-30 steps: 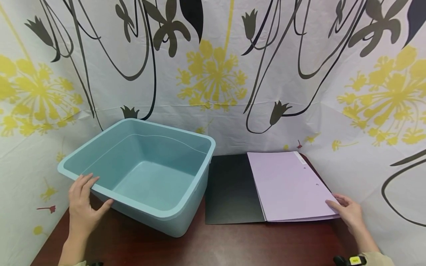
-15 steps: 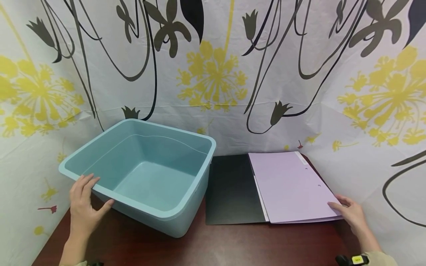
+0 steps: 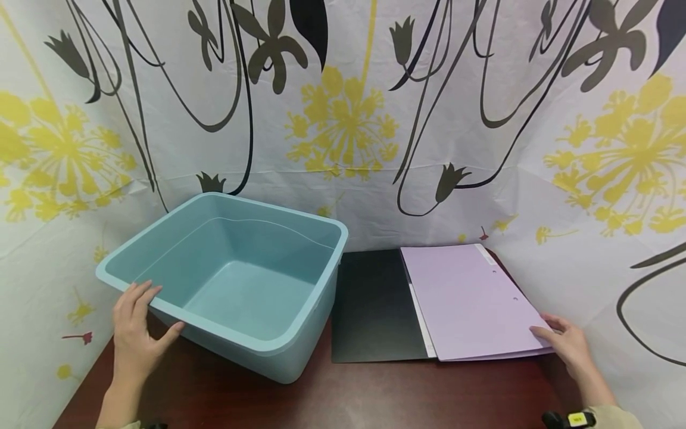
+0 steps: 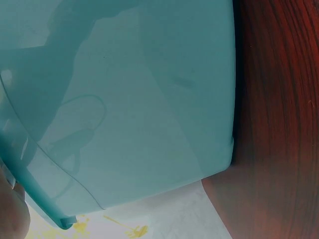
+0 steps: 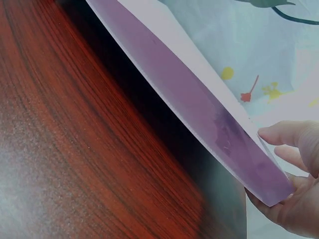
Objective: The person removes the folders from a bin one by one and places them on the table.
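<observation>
At the left of the head view stands a light blue-green plastic tub (image 3: pixel 252 298), tilted so its opening faces me. My left hand (image 3: pixel 134 333) grips its near rim, fingers over the edge and thumb on the outside. The left wrist view shows mostly the tub's outer wall (image 4: pixel 139 109). On the right lies an open black folder (image 3: pixel 377 310), its right part covered by a lilac folder (image 3: pixel 471 304) with punched holes. My right hand (image 3: pixel 565 345) pinches the lilac folder's lower right corner. In the right wrist view, lilac layers (image 5: pixel 194 119) part slightly at that edge.
A dark red wooden table (image 3: pixel 407 396) carries everything. White cloth (image 3: pixel 343 36) printed with flowers hangs behind and on both sides. A white strip (image 3: pixel 422 322) shows along the lilac folder's left edge. The tub's right side stands close to the black folder.
My right hand has shifted slightly right with the lilac folder, and a white strip now shows along its left edge. The left hand and the tub stay nearly as they were.
</observation>
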A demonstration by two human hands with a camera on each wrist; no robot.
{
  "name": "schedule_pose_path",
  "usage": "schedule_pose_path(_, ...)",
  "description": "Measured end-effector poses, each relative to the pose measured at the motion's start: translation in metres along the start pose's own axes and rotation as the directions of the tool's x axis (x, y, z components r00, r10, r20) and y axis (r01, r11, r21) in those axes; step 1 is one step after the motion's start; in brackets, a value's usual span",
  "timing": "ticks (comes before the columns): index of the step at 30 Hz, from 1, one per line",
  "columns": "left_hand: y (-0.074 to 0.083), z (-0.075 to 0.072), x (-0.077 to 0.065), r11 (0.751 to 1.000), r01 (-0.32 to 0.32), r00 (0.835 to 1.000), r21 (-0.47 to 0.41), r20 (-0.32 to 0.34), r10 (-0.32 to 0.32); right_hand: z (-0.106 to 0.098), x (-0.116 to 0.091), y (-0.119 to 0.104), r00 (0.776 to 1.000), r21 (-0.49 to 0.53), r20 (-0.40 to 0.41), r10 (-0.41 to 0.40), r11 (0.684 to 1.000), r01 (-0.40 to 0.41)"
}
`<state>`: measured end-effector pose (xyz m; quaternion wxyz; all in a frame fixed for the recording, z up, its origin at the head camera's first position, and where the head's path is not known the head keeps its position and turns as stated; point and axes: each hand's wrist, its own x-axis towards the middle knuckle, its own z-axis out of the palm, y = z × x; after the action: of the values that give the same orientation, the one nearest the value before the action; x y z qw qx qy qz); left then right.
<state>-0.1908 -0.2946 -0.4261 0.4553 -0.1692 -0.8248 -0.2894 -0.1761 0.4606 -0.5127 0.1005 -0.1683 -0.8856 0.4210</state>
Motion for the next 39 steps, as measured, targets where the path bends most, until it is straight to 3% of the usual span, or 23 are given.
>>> schedule_pose_path(6, 0.0, 0.001, 0.0, 1.0, 0.002, 1.0, -0.008, 0.0, -0.002, 0.004, 0.026, 0.043, 0.999, -0.052, -0.031, -0.007, 0.999, 0.005)
schedule_pose_path(9, 0.0, 0.001, 0.001, 1.0, 0.001, 1.0, -0.012, 0.001, -0.001, 0.006, 0.033, 0.053, 0.999, -0.077, -0.024, -0.021, 0.997, 0.019)
schedule_pose_path(22, -0.002, -0.006, 0.001, 1.0, 0.023, 0.997, -0.008, 0.073, -0.022, 0.01, 0.041, 0.046, 0.99, -0.014, -0.014, -0.144, 0.99, 0.143)
schedule_pose_path(28, -0.001, -0.008, 0.002, 1.0, 0.01, 0.998, 0.002, 0.064, -0.01, 0.009, 0.029, 0.022, 0.965, -0.027, 0.038, -0.259, 0.965, 0.26)
schedule_pose_path(34, 0.004, -0.007, 0.004, 1.0, -0.019, 1.0, 0.008, 0.015, 0.018, 0.003, -0.001, -0.03, 0.956, -0.024, 0.106, -0.272, 0.961, 0.276)
schedule_pose_path(39, 0.022, -0.002, 0.009, 0.998, -0.066, 0.997, 0.01, 0.035, 0.066, 0.004, -0.009, -0.044, 0.955, -0.057, 0.102, -0.28, 0.956, 0.287)
